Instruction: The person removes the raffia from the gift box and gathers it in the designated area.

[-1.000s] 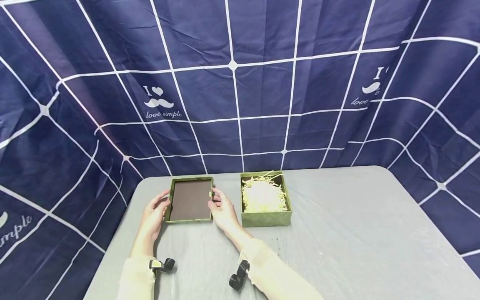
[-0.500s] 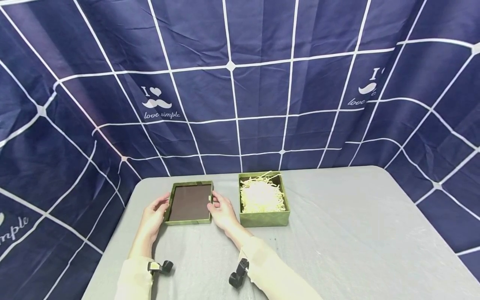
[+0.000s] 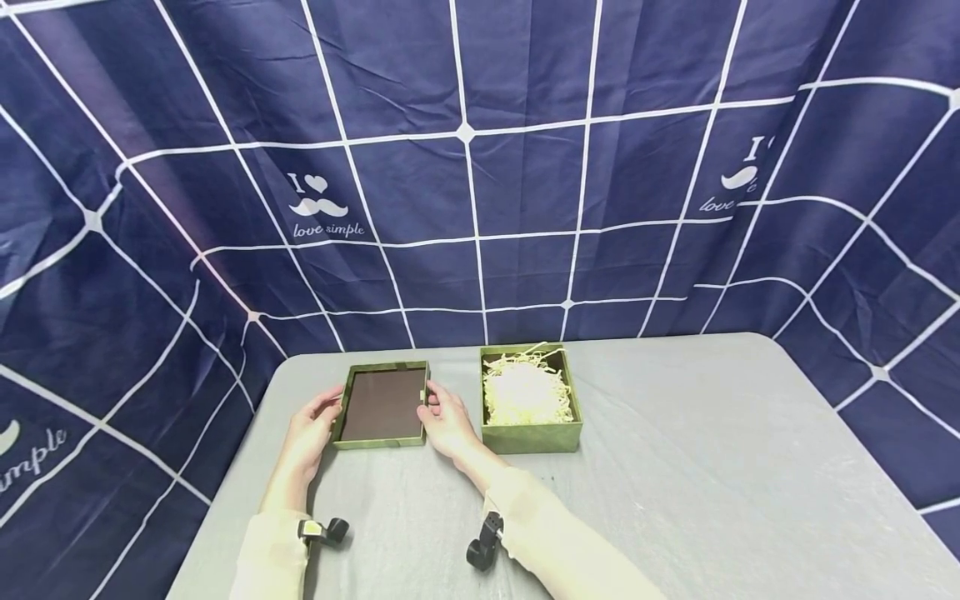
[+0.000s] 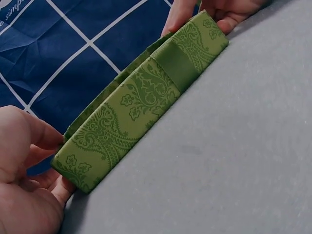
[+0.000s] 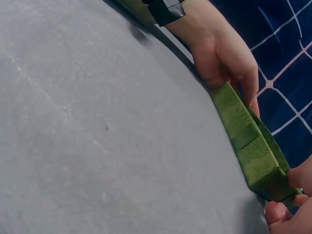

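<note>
A shallow green box lid (image 3: 384,407), hollow side up and brown inside, is between both hands on the left of the table. My left hand (image 3: 306,435) grips its left side with fingers and thumb. On the opposite side, my right hand (image 3: 450,427) pinches the wall near a small pale tab. The left wrist view shows the lid's patterned outer wall (image 4: 141,97) with a plain green ribbon band (image 4: 175,67) across it, close over the grey table. To the right stands a matching deeper green box (image 3: 531,439), filled with pale yellow shredded paper (image 3: 527,390).
The grey table (image 3: 675,450) reaches out to the right of the box. Behind it and at both sides hangs a dark blue curtain (image 3: 525,183) with white grid lines. Black wrist cameras (image 3: 485,542) sit on both cream sleeves.
The lid has shifted slightly towards me, and more of its far inner wall shows. Both hands keep their hold on its sides. The box with shredded paper has stayed in place.
</note>
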`<state>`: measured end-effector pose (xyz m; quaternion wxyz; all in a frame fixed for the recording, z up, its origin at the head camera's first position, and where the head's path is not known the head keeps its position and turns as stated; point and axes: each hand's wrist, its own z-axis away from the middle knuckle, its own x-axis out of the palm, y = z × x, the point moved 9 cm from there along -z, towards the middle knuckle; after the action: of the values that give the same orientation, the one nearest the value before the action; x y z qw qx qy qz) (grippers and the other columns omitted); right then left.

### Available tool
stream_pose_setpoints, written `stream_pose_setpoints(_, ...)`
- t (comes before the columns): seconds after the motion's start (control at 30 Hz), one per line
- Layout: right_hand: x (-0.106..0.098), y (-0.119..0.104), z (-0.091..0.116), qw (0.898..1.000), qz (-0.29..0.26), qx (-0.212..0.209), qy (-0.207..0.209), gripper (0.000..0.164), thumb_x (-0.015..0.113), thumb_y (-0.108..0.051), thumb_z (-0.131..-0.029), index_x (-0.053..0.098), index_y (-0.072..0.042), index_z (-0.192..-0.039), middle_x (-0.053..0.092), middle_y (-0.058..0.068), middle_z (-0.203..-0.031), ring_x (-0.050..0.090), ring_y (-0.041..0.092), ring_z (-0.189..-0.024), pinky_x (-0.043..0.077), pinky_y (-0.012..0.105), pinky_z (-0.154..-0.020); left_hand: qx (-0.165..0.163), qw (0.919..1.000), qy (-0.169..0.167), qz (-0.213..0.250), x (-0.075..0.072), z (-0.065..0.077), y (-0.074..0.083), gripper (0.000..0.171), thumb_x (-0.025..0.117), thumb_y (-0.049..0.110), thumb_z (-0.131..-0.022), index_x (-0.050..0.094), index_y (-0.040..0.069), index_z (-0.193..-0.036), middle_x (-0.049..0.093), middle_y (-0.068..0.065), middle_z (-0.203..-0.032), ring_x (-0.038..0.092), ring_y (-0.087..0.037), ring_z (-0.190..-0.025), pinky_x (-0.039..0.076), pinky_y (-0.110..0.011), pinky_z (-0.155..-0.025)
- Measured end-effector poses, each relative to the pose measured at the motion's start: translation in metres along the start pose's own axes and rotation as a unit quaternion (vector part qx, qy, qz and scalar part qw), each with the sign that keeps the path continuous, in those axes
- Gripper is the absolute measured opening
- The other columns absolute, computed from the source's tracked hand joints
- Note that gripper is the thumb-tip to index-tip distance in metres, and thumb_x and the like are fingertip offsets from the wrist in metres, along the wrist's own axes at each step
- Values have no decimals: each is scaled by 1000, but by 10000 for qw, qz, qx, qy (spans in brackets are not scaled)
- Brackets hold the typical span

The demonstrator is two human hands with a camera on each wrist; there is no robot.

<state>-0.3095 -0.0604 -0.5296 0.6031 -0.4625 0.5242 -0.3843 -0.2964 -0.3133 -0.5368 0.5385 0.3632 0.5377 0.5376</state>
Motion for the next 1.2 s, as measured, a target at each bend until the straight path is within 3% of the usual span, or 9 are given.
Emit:
stream_pose_setpoints(0.23, -2, -14, 3, 9991, 421, 24, -71, 57, 58, -15, -109, 45, 6, -161, 61, 28, -140, 60, 44, -132, 46, 58, -115, -110, 9999, -21, -30, 3, 0, 7, 48, 52, 6, -113, 50, -2, -159, 58, -28, -151, 60, -7, -102, 49, -21, -82)
stream_pose_setpoints(0.37, -5, -30, 9, 9972, 570, 134, -461, 60, 56, -17, -109, 40, 6, -162, 60, 30, -145, 53, 47, -141, 40, 60, -120, -122, 9996, 261, 55, 2, 0, 15, 47, 55, 8, -111, 53, -3, -156, 69, -17, -127, 56, -4, -80, 45, -19, -63)
stream_pose_setpoints(0.43, -8, -40, 14, 9954, 577, 110, -761, 61, 56, -17, -110, 38, 6, -163, 59, 30, -147, 53, 46, -142, 42, 60, -119, -73, 9988, 475, 104, 1, 1, 21, 47, 57, 9, -109, 56, -3, -154, 69, -8, -118, 54, -3, -77, 43, -19, -60)
stream_pose_setpoints(0.5, -14, -53, 17, 9931, 600, -1, -1011, 61, 56, -17, -109, 38, 7, -163, 60, 28, -145, 57, 44, -139, 46, 57, -116, 41, 9974, 702, 171, 1, 1, 29, 46, 59, 9, -108, 58, -3, -152, 70, -6, -115, 54, -3, -76, 42, -19, -60)
stream_pose_setpoints(0.57, -23, -66, 23, 9907, 559, -156, -1233, 60, 57, -16, -109, 40, 6, -162, 62, 25, -141, 61, 43, -135, 51, 55, -112, 227, 9956, 880, 214, 2, 3, 40, 45, 60, 9, -107, 60, -3, -151, 71, -7, -119, 58, -1, -83, 46, -18, -69)
stream_pose_setpoints(0.67, -42, -86, 29, 9880, 743, -512, -1250, 55, 57, -16, -109, 46, 5, -159, 66, 22, -135, 67, 39, -127, 55, 52, -107, 511, 9932, 994, 336, 8, 5, 55, 43, 61, 7, -107, 62, -3, -148, 72, -9, -124, 61, 0, -91, 48, -19, -79)
stream_pose_setpoints(0.93, -115, -119, 28, 9683, 1870, -1453, -795, 47, 51, -17, -107, 58, 3, -149, 72, 18, -125, 70, 32, -113, 57, 48, -102, 834, 9899, 393, 1073, 50, 11, 88, 41, 63, 5, -107, 61, 0, -148, 75, 12, -111, 68, -5, -105, 48, -30, -89)
stream_pose_setpoints(1.07, -147, -121, 30, 9557, 2290, -1679, -775, 47, 62, -17, -104, 59, 3, -147, 69, 23, -130, 72, 35, -113, 59, 48, -98, 1055, 9861, 186, 1273, 75, 13, 97, 42, 65, 4, -105, 62, -1, -147, 76, -3, -120, 68, -6, -106, 50, -29, -89)
stream_pose_setpoints(1.2, -173, -121, 34, 9308, 2936, -2089, -609, 52, 75, -16, -98, 60, 2, -145, 64, 26, -132, 69, 41, -116, 58, 54, -98, 1271, 9835, -138, 1282, 102, 13, 99, 45, 68, 3, -104, 63, 3, -149, 72, -18, -133, 68, -11, -112, 53, -30, -91)
